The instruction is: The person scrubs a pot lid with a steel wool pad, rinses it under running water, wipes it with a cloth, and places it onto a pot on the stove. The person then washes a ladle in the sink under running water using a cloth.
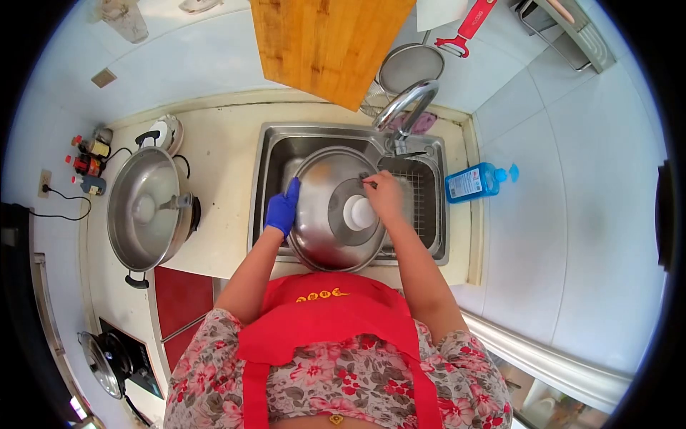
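A large round steel lid [321, 239] with a white knob [359, 213] lies over the double sink [264, 154]. My left hand [283, 209], in a blue glove, holds the lid's left rim, thumb side up. My bare right hand [384, 194] is on the lid's upper right, just beside the knob, its fingers pinched together on something small and dark that I cannot make out. A curved chrome faucet [407, 104] rises behind the sink.
A steel pan [146, 207] with black handles stands on the left counter, near several small bottles [87, 166]. Blue soap bottle [471, 183] at the sink's right. A wooden board [325, 46] and a strainer [411, 68] are behind. A glass-lidded pot [102, 365] sits lower left.
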